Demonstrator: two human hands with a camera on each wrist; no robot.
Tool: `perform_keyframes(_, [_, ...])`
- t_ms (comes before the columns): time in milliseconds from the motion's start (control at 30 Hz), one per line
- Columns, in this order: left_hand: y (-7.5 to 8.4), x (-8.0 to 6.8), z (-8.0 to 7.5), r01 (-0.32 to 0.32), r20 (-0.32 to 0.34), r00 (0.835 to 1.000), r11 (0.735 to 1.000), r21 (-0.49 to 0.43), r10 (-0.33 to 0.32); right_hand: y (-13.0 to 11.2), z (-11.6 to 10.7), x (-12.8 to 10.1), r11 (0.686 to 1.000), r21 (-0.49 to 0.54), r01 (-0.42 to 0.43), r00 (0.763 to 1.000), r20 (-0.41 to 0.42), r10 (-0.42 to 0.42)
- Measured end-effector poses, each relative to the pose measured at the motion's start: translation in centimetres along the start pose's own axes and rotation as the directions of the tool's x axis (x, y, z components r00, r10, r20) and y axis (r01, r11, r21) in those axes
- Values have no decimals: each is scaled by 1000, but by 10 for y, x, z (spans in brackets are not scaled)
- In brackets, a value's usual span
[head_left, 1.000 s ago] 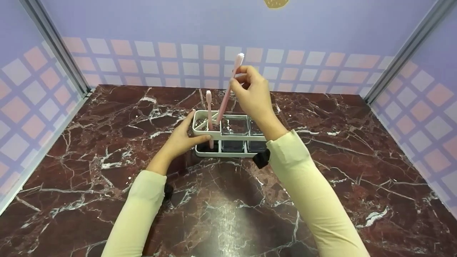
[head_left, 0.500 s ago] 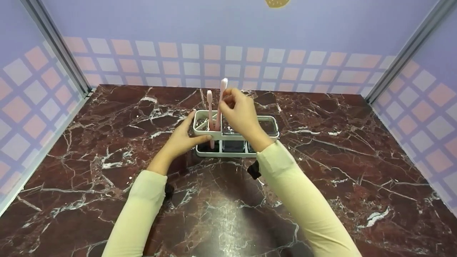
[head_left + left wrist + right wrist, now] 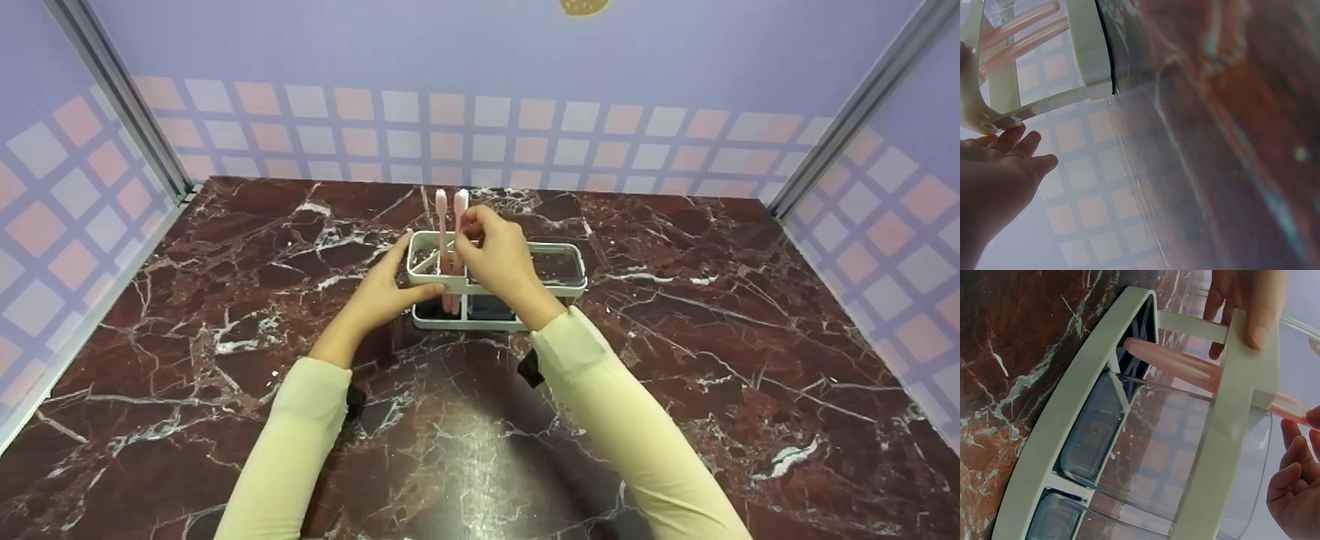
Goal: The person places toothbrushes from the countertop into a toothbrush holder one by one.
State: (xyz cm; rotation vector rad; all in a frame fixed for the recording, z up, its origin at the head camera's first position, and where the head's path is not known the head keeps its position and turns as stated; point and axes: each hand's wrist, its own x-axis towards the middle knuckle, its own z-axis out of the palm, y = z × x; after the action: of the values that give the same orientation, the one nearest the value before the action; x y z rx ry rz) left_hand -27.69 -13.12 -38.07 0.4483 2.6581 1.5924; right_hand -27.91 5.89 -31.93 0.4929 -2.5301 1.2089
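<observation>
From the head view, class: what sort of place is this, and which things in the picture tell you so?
Probably a staged booth mocked up as a bathroom counter: a marble-patterned top, walls of printed tile sheet in metal framing, and a white holder with pink toothbrushes.

We saw bare table (image 3: 750,337) all round the rack (image 3: 574,285); two upright toothbrushes (image 3: 442,206) and both hands blocked its left end.

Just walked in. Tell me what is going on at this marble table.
A person is standing pink toothbrushes in a white holder on the marble table. The left hand grips the holder's left end. The right hand pinches one pink toothbrush, upright in the left compartment beside a second pink toothbrush. Clear cups fill the other compartments.
</observation>
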Motion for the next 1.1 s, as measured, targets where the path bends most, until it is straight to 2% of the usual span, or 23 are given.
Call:
perform_keyframes(400, [-1,-1,0,-9,-5,1000,1000,-20,9,4,2,-1,999,-26,-24,1000,13,25])
perform_keyframes(1100, [1,0,0,4,-4,1000,1000,12,-4,8,3,3,997,-32,-74,997,20,74])
